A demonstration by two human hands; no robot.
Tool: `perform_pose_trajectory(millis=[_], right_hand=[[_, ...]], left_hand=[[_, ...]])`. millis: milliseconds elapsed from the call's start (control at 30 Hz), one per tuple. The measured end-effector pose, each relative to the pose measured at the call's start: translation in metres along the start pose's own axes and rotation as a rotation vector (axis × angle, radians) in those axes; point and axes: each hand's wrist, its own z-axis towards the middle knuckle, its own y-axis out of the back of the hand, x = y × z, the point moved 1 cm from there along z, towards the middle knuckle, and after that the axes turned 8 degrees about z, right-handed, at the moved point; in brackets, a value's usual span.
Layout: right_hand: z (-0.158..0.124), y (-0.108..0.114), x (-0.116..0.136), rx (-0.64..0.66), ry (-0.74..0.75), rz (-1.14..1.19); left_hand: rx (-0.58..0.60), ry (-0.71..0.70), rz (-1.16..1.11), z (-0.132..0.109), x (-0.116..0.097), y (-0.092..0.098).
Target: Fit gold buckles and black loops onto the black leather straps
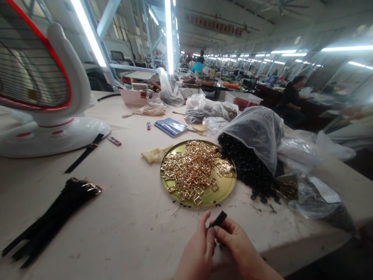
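Near the table's front edge, my left hand point(201, 241) and my right hand point(233, 237) meet around a short black strap point(219, 219). Its flat end sticks up between the fingers; the lower part is hidden by them. Both hands are closed on it, thumbs close together. Just beyond them lies a round gold tray point(225, 190) heaped with gold metal buckles point(195, 167). To its right, small black pieces point(247, 163) spill from a clear plastic bag point(256, 128). At the left lies a bundle of black straps point(55, 214) with gold buckles at one end.
A white fan with a red rim point(70, 74) stands at the left, a single black strap point(84, 153) by its base. Behind the tray are a blue packet point(170, 127), a folded cream cloth point(154, 154) and plastic bags point(204, 109). A person point(293, 101) sits farther back right.
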Motion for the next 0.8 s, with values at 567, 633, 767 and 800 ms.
perform_pose_trajectory(millis=[567, 633, 767, 800], right_hand=[[0.098, 0.008, 0.067, -0.064, 0.415, -1.273], [0.088, 0.008, 0.069, -0.034, 0.411, -1.233], [0.038, 0.011, 0.076, 0.077, 0.368, -1.045], [0.023, 0.01, 0.077, 0.123, 0.328, -0.905]], left_hand=[[0.018, 0.138, -0.327, 0.007, -0.008, 0.024], [-0.009, 0.128, -0.356, 0.002, -0.011, 0.027], [-0.066, 0.083, -0.393, -0.006, -0.024, 0.031], [-0.06, 0.07, -0.396, -0.008, -0.029, 0.03]])
